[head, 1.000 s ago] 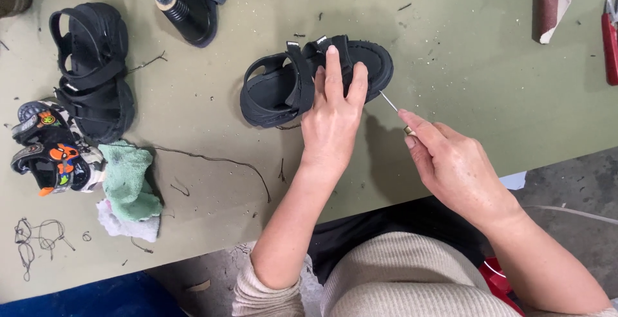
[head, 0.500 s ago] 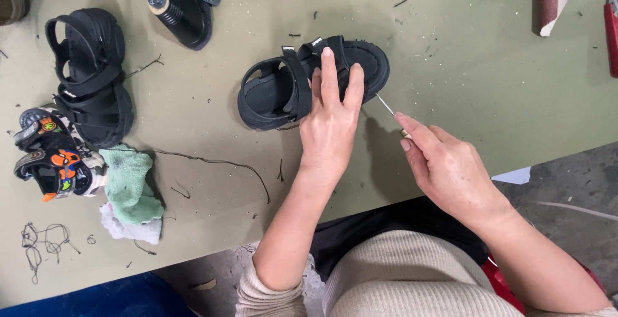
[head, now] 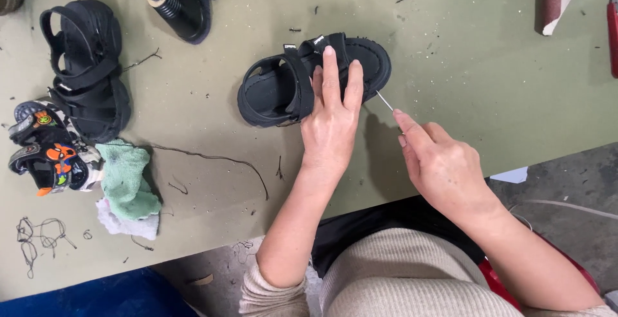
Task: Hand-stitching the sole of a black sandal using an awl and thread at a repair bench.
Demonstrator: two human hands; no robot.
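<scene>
L hand point(head: 331, 124) flat on sandal point(head: 309, 79), pinning it to worktop point(head: 483, 85); R hand point(head: 438, 162) pinches thin pin point(head: 385, 101) w/ tip at sole's 4 o'clock.

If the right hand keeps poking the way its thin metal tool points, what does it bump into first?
Most likely the black sandal: the right hand aims its thin metal tool up-left at the sole edge, just beside the left hand pressing it down.
</scene>
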